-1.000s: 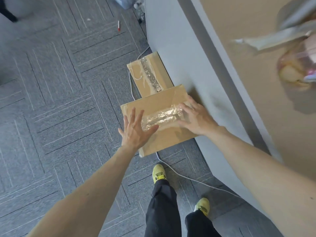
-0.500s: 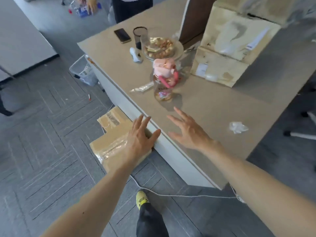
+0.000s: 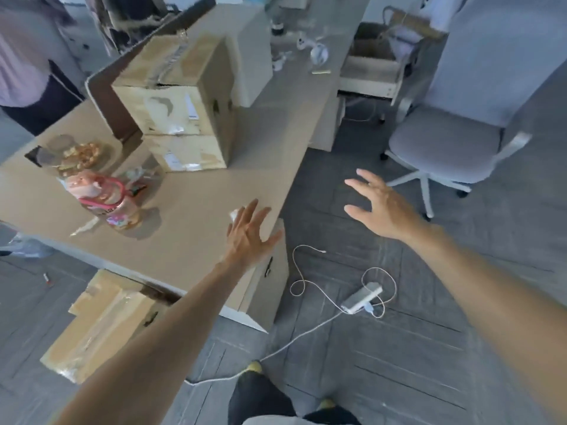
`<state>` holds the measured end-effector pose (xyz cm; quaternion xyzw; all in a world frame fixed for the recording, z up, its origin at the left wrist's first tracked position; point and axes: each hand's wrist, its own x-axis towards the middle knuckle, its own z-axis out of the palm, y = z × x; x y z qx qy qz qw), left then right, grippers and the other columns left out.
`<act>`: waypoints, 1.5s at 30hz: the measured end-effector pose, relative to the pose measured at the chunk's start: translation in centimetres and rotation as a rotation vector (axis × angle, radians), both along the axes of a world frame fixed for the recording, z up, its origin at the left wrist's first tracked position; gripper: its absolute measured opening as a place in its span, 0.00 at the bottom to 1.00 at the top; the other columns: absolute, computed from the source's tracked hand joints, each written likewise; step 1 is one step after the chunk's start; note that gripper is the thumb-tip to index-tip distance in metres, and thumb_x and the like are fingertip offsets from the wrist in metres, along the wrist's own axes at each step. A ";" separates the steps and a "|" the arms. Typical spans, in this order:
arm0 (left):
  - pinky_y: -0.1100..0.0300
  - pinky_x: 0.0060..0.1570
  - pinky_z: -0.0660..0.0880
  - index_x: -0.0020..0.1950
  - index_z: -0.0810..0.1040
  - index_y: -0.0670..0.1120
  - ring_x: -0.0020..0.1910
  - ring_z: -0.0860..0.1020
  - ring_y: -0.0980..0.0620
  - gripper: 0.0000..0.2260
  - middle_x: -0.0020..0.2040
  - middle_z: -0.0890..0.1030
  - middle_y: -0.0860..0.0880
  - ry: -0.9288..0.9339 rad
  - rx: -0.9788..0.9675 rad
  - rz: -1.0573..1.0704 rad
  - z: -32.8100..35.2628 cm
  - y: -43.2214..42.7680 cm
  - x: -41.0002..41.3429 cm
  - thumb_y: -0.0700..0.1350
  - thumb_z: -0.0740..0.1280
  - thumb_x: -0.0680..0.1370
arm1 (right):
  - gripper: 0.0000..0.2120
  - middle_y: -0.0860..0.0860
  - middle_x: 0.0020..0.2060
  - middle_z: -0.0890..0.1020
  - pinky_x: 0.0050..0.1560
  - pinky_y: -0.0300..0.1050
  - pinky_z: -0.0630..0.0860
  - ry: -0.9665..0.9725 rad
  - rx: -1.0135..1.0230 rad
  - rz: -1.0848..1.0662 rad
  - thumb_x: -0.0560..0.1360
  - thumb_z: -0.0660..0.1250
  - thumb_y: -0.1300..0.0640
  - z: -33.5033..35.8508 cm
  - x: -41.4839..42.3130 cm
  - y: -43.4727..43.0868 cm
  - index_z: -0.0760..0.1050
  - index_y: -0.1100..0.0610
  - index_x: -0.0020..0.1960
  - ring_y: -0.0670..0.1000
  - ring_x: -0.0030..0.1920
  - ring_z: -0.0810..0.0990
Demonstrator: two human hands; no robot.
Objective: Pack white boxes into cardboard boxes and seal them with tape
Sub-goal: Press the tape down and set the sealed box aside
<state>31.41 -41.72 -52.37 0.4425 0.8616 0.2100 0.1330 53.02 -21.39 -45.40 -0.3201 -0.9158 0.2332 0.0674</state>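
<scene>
Over the desk (image 3: 190, 216) corner, left hand (image 3: 248, 231) held flat, fingers spread wide, nothing gripped, right hand (image 3: 380, 207) splayed empty beyond the desk's right edge, 1 taped cardboard box (image 3: 101, 326) laid on the floor against the desk's near side, stacked cartons (image 3: 184, 102) set on the desk top.

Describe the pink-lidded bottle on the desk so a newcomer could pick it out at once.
Start at the long tan desk on the left. Toward its near edge, left of and closer than the stacked cardboard boxes, stands the bottle. It alone is clear with a pink lid and pink loop handle; the snack plate behind it is flat.
</scene>
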 end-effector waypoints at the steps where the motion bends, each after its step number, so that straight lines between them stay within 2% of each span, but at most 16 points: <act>1: 0.40 0.74 0.58 0.76 0.66 0.55 0.79 0.55 0.45 0.31 0.81 0.56 0.50 -0.002 -0.010 -0.021 0.2 1.6 0.6 0.67 0.61 0.75 | 0.27 0.47 0.78 0.57 0.68 0.50 0.64 -0.008 0.000 -0.015 0.78 0.65 0.46 0.2 1.1 0.9 0.64 0.49 0.75 0.52 0.75 0.62; 4: 0.39 0.73 0.60 0.75 0.67 0.56 0.78 0.57 0.45 0.35 0.80 0.58 0.50 0.025 0.000 -0.079 0.7 6.0 1.7 0.71 0.55 0.71 | 0.28 0.47 0.78 0.55 0.69 0.51 0.63 -0.023 -0.014 -0.020 0.78 0.64 0.46 0.0 2.9 3.5 0.63 0.48 0.76 0.53 0.75 0.62; 10: 0.39 0.74 0.60 0.75 0.66 0.55 0.79 0.56 0.47 0.28 0.80 0.57 0.51 0.065 -0.013 -0.148 -0.1 14.3 0.9 0.65 0.61 0.78 | 0.29 0.47 0.79 0.52 0.70 0.58 0.66 -0.079 -0.068 0.005 0.79 0.64 0.45 -0.3 2.3 9.2 0.61 0.48 0.77 0.53 0.76 0.60; 21: 0.39 0.74 0.60 0.76 0.65 0.55 0.79 0.57 0.46 0.28 0.81 0.56 0.51 0.080 -0.020 -0.226 2.1 29.3 0.3 0.63 0.61 0.79 | 0.30 0.48 0.79 0.51 0.70 0.55 0.66 -0.123 -0.061 0.008 0.79 0.64 0.44 1.5 1.1 21.3 0.60 0.48 0.77 0.56 0.74 0.65; 25: 0.40 0.74 0.59 0.77 0.64 0.55 0.79 0.56 0.47 0.28 0.81 0.55 0.51 0.108 -0.051 -0.178 2.9 33.6 0.3 0.63 0.61 0.79 | 0.29 0.47 0.79 0.52 0.66 0.54 0.69 -0.124 -0.055 0.043 0.79 0.63 0.44 1.7 1.0 26.7 0.60 0.47 0.77 0.56 0.68 0.72; 29: 0.41 0.75 0.59 0.77 0.63 0.55 0.78 0.57 0.47 0.27 0.81 0.56 0.51 0.149 -0.063 -0.084 4.5 37.1 0.5 0.63 0.60 0.80 | 0.29 0.47 0.79 0.52 0.67 0.53 0.68 -0.091 -0.032 0.135 0.79 0.63 0.44 2.4 1.1 32.9 0.59 0.47 0.77 0.56 0.74 0.65; 34: 0.45 0.76 0.58 0.76 0.65 0.57 0.78 0.58 0.47 0.26 0.81 0.57 0.51 0.207 -0.042 0.071 7.9 40.1 0.5 0.63 0.60 0.80 | 0.29 0.47 0.79 0.54 0.69 0.55 0.67 -0.063 0.022 0.281 0.79 0.63 0.44 5.4 -0.7 38.9 0.59 0.48 0.77 0.56 0.74 0.63; 37: 0.47 0.76 0.57 0.76 0.65 0.57 0.79 0.57 0.48 0.26 0.81 0.57 0.51 0.224 -0.031 0.154 9.2 40.4 -0.2 0.63 0.62 0.79 | 0.29 0.48 0.78 0.54 0.68 0.51 0.65 -0.033 0.034 0.356 0.79 0.63 0.45 7.0 -2.6 40.9 0.60 0.48 0.77 0.55 0.75 0.62; 45: 0.43 0.75 0.58 0.76 0.66 0.55 0.78 0.57 0.48 0.27 0.80 0.58 0.51 0.252 -0.044 0.333 10.0 41.9 -4.9 0.63 0.61 0.79 | 0.29 0.47 0.79 0.54 0.68 0.52 0.66 -0.018 0.031 0.521 0.79 0.63 0.44 8.0 -10.1 45.0 0.59 0.47 0.78 0.56 0.74 0.65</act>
